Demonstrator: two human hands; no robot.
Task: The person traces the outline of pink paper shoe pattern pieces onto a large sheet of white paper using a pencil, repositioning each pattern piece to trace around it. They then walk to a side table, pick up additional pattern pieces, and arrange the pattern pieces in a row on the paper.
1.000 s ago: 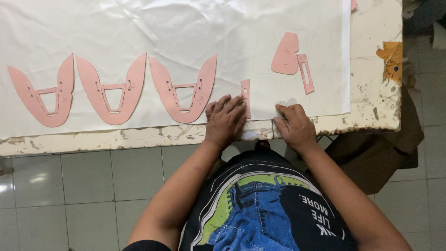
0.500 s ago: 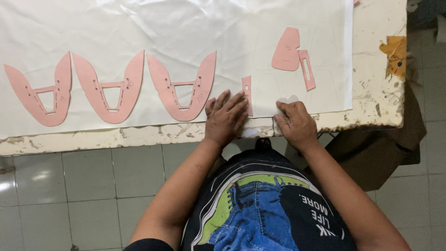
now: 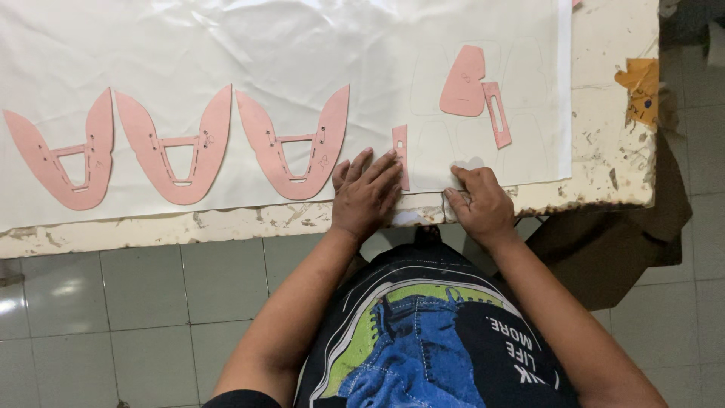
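Left hand (image 3: 368, 195): fingers flat, spread, pressing small pink strip template (image 3: 400, 156) onto white sheet (image 3: 226, 53), lower centre. Right hand (image 3: 478, 204): fingers curled at sheet edge; any held tool hidden. Step judged: tracing; next calls for steady template.

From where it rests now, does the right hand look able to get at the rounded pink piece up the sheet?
Probably yes. The right hand rests at the sheet's near edge, and only bare white sheet lies between it and the rounded pink piece; the narrow slotted strip sits just beside that path.
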